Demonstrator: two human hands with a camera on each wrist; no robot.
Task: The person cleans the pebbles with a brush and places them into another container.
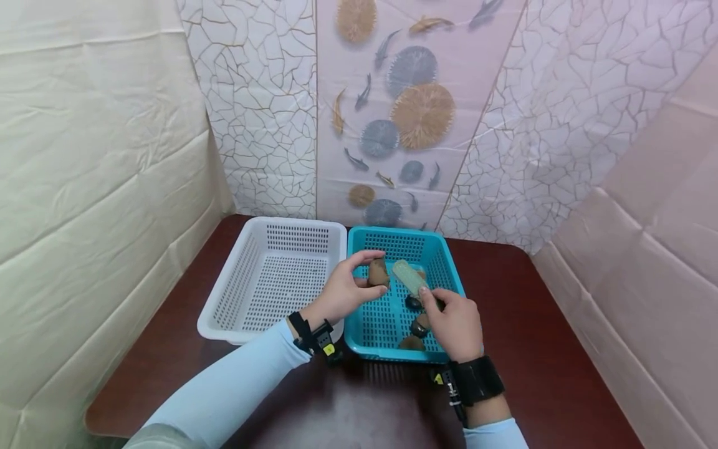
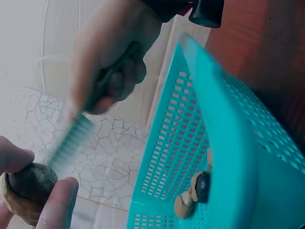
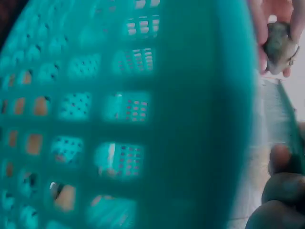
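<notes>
My left hand (image 1: 346,288) pinches a rounded brown-and-black shell (image 1: 378,272) between thumb and fingers, over the left side of the turquoise basket (image 1: 370,353). In the left wrist view the shell (image 2: 35,186) shows a dark glossy side with a tan edge. My right hand (image 1: 459,321) grips the handle of a green scrubbing brush (image 1: 407,276) at the basket's right side. The brush head points towards the shell, and its bristles (image 2: 76,136) look blurred in the left wrist view. In the right wrist view the basket wall hides much of the scene.
Several similar brown and black shells (image 1: 412,342) lie on the turquoise basket's floor. Close on its left stands a white basket (image 1: 215,312). Both are on a dark red-brown table (image 1: 521,324), with a patterned wall covering (image 1: 269,112) behind and cloth panels at the sides.
</notes>
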